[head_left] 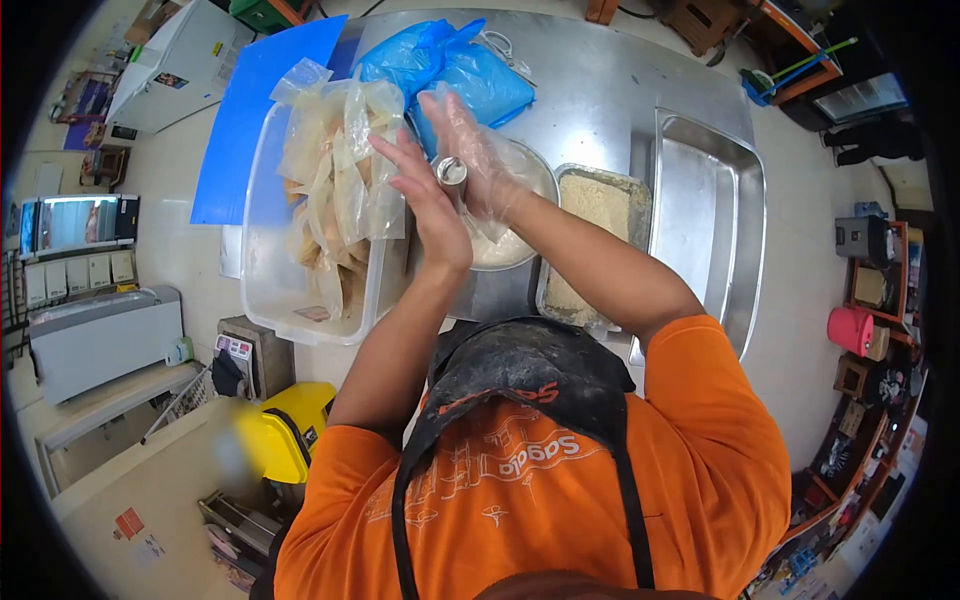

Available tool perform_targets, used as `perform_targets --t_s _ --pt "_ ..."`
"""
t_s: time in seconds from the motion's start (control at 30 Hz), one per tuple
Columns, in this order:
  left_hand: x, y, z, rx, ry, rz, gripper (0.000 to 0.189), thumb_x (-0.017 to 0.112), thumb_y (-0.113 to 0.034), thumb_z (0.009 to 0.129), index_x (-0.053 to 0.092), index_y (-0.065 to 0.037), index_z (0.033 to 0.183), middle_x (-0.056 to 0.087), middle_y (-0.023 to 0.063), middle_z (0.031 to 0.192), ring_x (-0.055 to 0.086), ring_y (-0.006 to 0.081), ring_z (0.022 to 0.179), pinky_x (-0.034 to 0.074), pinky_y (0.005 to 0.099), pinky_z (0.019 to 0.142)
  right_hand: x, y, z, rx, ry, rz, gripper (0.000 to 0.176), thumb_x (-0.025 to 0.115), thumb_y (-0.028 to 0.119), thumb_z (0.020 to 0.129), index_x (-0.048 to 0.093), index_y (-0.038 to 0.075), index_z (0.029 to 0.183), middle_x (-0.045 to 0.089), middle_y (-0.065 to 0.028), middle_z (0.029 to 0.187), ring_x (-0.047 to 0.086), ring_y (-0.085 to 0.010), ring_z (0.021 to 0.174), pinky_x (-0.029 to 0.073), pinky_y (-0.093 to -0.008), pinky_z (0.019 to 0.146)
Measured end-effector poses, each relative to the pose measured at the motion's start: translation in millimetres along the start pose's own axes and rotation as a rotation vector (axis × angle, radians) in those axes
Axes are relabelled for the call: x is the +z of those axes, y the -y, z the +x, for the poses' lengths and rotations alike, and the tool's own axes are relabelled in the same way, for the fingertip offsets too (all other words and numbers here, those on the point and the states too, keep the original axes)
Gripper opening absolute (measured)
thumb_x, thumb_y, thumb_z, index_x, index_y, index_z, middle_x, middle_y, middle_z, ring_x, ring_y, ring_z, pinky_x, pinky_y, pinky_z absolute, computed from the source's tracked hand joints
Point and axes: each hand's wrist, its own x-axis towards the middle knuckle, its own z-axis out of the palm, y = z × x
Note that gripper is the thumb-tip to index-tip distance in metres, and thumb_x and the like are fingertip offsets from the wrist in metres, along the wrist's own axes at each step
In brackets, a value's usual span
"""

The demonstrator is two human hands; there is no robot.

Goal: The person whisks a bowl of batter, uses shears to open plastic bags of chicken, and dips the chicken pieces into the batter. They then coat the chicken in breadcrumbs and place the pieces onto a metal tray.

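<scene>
My bare left hand (428, 205) and my right hand (468, 150), which wears a clear plastic glove, face each other palm to palm with fingers stretched out. Between the palms stands an upright metal handle (452, 172), its round end toward me and its lower part hidden. Beneath the hands is a round metal bowl (553, 190) with a pale, creamy mixture (512, 252). Right of the bowl lies a metal tray (646, 205) of light crumbs (592, 212). Close by my left fingers, a clear plastic tub (258, 225) holds filled plastic bags (345, 160).
Blue plastic bags (480, 85) lie behind the bowl, near scissors (497, 43). A blue board (240, 130) is behind the tub. At the right of the steel table (600, 75) sits a deep metal pan (690, 220). A yellow container (298, 430) is at lower left.
</scene>
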Motion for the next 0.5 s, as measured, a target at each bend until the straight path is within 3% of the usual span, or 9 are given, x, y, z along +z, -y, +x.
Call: perform_targets --t_s 0.07,0.1,0.2,0.23,0.33,0.37,0.47,0.5 --pt "-7.5 16.1 25.3 0.071 -0.073 0.035 0.087 0.007 -0.077 0.093 -0.016 -0.024 0.157 -0.006 0.0185 0.165 -0.001 0.0333 0.153 0.002 0.0443 0.123 0.8 -6.0 -3.4 0.043 0.066 -0.014 0.081 0.028 0.066 0.1 0.032 0.004 0.153 0.03 -0.0098 0.16 0.025 -0.0213 0.147 0.019 -0.0373 0.121" --pt "-16.7 21.0 42.0 0.08 -0.124 -0.056 0.085 0.006 -0.076 0.094 -0.017 -0.024 0.157 -0.005 0.0181 0.165 -0.001 0.033 0.153 0.003 0.0455 0.122 -19.6 -28.5 4.0 -0.122 0.159 -0.323 0.074 0.028 0.061 0.103 0.041 0.003 0.148 0.039 -0.0092 0.153 0.034 -0.0201 0.141 0.024 -0.0352 0.118" --pt "-6.1 17.1 54.6 0.128 -0.197 -0.066 0.086 0.006 -0.076 0.093 -0.017 -0.024 0.157 -0.005 0.0176 0.165 0.001 0.0343 0.153 0.003 0.047 0.122 -21.4 -16.0 -8.7 -0.309 0.118 -0.531 0.063 0.025 0.047 0.107 0.05 -0.002 0.138 0.052 -0.019 0.138 0.042 -0.0248 0.134 0.027 -0.0354 0.116" --pt "3.0 20.7 59.2 0.217 -0.174 -0.036 0.085 0.008 -0.075 0.094 -0.016 -0.023 0.157 0.005 0.02 0.165 0.007 0.0366 0.152 0.003 0.0481 0.122 -24.8 -28.6 1.5 -0.463 -0.099 -0.571 0.051 0.034 0.044 0.107 0.057 0.001 0.123 0.059 -0.0169 0.119 0.053 -0.0218 0.114 0.039 -0.0363 0.103" --pt "5.0 10.1 64.7 0.192 0.122 -0.145 0.084 0.01 -0.073 0.096 -0.012 -0.021 0.158 0.019 0.0226 0.162 0.014 0.0388 0.15 0.007 0.0482 0.122 -26.2 -16.6 -18.0 -0.562 -0.119 -0.449 0.032 0.048 0.034 0.104 0.057 0.004 0.11 0.06 -0.0085 0.101 0.053 -0.0142 0.093 0.045 -0.0325 0.085" --pt "3.7 5.6 64.1 0.189 0.15 -0.267 0.081 0.016 -0.068 0.1 -0.001 -0.015 0.159 0.028 0.023 0.158 0.017 0.0376 0.15 0.01 0.0472 0.122 -27.6 -18.1 -18.9 -0.483 -0.139 -0.379 0.016 0.062 0.022 0.098 0.058 0.007 0.093 0.056 0.0008 0.083 0.049 -0.007 0.078 0.044 -0.0269 0.069" --pt "-23.3 18.3 35.5 0.156 0.028 -0.138 0.065 0.025 -0.053 0.106 0.039 -0.005 0.147 0.048 0.0224 0.142 0.044 0.0312 0.135 0.031 0.0427 0.114 -54.0 -41.5 -16.1 -0.46 -0.145 -0.58 0.021 0.067 0.015 0.094 0.055 0.01 0.077 0.05 0.0043 0.071 0.045 -0.004 0.069 0.041 -0.0248 0.06" --pt "-41.8 15.9 15.3 0.13 0.073 0.073 0.049 0.033 -0.042 0.106 0.051 -0.003 0.13 0.056 0.0182 0.126 0.052 0.0254 0.12 0.038 0.0383 0.104 -65.0 -44.8 -7.2 -0.497 -0.167 -0.483 0.031 0.071 0.013 0.091 0.051 0.012 0.069 0.047 0.0056 0.063 0.044 -0.0034 0.06 0.037 -0.0249 0.051"
